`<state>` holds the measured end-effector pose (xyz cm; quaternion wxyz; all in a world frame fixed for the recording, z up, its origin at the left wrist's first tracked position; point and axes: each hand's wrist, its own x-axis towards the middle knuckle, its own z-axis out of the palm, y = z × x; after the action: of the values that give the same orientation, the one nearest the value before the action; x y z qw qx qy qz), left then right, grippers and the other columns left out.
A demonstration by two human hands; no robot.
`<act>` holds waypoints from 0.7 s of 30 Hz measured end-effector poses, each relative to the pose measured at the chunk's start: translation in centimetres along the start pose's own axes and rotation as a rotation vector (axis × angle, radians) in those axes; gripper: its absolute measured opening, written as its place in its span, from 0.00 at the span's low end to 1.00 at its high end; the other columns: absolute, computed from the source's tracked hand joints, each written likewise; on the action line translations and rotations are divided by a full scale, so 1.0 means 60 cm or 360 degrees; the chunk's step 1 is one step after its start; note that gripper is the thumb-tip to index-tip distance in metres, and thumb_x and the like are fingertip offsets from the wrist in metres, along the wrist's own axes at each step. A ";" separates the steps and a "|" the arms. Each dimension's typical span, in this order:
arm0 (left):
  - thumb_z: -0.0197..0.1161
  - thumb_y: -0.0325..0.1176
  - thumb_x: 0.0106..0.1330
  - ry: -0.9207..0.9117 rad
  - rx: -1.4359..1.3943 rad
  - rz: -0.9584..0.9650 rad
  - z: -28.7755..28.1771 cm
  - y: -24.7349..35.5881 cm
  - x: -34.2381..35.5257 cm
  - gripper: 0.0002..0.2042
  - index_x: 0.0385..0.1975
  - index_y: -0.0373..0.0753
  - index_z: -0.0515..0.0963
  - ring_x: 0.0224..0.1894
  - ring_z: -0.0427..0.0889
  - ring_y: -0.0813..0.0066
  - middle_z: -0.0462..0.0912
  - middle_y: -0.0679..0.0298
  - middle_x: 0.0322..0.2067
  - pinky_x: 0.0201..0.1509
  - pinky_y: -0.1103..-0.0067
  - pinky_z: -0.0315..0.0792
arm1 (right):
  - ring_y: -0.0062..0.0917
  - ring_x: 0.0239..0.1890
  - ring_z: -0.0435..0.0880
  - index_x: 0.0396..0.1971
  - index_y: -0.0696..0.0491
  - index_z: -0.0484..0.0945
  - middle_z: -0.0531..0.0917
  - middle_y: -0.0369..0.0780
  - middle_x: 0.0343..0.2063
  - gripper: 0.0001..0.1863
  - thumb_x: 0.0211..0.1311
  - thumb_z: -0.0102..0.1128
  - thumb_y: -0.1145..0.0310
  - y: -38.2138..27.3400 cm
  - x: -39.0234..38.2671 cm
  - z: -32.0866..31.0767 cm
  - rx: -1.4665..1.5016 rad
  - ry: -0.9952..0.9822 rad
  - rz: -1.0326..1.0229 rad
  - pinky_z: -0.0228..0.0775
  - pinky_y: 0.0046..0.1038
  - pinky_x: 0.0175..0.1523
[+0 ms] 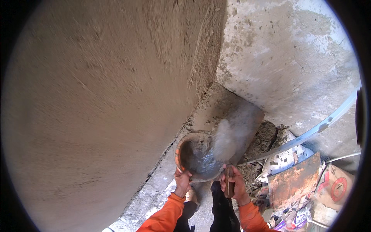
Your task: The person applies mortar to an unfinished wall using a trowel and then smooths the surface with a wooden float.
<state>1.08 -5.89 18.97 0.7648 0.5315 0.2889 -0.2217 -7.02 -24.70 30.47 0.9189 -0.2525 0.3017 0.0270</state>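
While the left hand grips the bucket, mouth facing the camera, the right hand curls tightly around a brown handle, lengthwise up-and-down in view.

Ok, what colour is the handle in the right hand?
The handle in the right hand is brown, seen best in the head view.

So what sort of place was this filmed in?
Probably a building site or renovation: there's a rough, brown-coated wall, a dirty bucket, and a tan sack beside scattered debris.
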 end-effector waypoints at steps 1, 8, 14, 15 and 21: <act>0.51 0.16 0.43 0.0015 0.0001 -0.0001 -0.014 0.008 -0.013 0.23 0.41 0.47 0.74 0.19 0.69 0.82 0.72 0.73 0.24 0.14 0.83 0.63 | 0.25 0.21 0.76 0.54 0.54 0.65 0.75 0.39 0.28 0.24 0.55 0.52 0.75 0.000 -0.010 0.035 0.0006 0.0103 -0.0177 0.72 0.24 0.22; 0.47 0.13 0.45 0.0048 0.0023 0.0076 -0.027 0.087 -0.132 0.23 0.42 0.40 0.74 0.26 0.74 0.78 0.75 0.70 0.28 0.26 0.81 0.71 | 0.18 0.16 0.72 0.47 0.53 0.68 0.73 0.35 0.26 0.20 0.53 0.53 0.81 -0.009 0.238 0.195 -0.0315 0.0957 -0.0863 0.65 0.22 0.16; 0.46 0.13 0.46 0.0049 0.0113 0.0108 -0.044 0.136 -0.193 0.25 0.45 0.39 0.73 0.30 0.76 0.78 0.76 0.70 0.31 0.29 0.81 0.73 | 0.18 0.17 0.75 0.54 0.55 0.66 0.76 0.36 0.28 0.25 0.54 0.57 0.73 -0.260 0.092 0.391 -0.0083 -0.0117 -0.1077 0.69 0.21 0.18; 0.46 0.13 0.46 0.0024 0.0103 0.0105 -0.021 0.152 -0.211 0.25 0.46 0.39 0.73 0.30 0.75 0.78 0.76 0.70 0.32 0.30 0.81 0.73 | 0.18 0.17 0.75 0.53 0.54 0.67 0.76 0.35 0.27 0.24 0.54 0.57 0.72 -0.290 0.058 0.378 -0.0063 -0.0083 -0.1035 0.69 0.21 0.18; 0.44 0.12 0.47 -0.0196 0.0111 0.0377 0.015 0.214 -0.269 0.33 0.58 0.41 0.67 0.37 0.75 0.82 0.75 0.70 0.46 0.33 0.84 0.71 | 0.34 0.23 0.81 0.55 0.56 0.67 0.81 0.46 0.32 0.27 0.53 0.56 0.68 -0.200 -0.150 0.182 -0.2480 -0.0393 -0.0019 0.74 0.33 0.30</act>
<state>-2.31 -1.91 38.96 0.7830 0.5736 0.1685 -0.1719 -6.01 -29.01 48.50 0.5043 -0.8205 0.0903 0.2537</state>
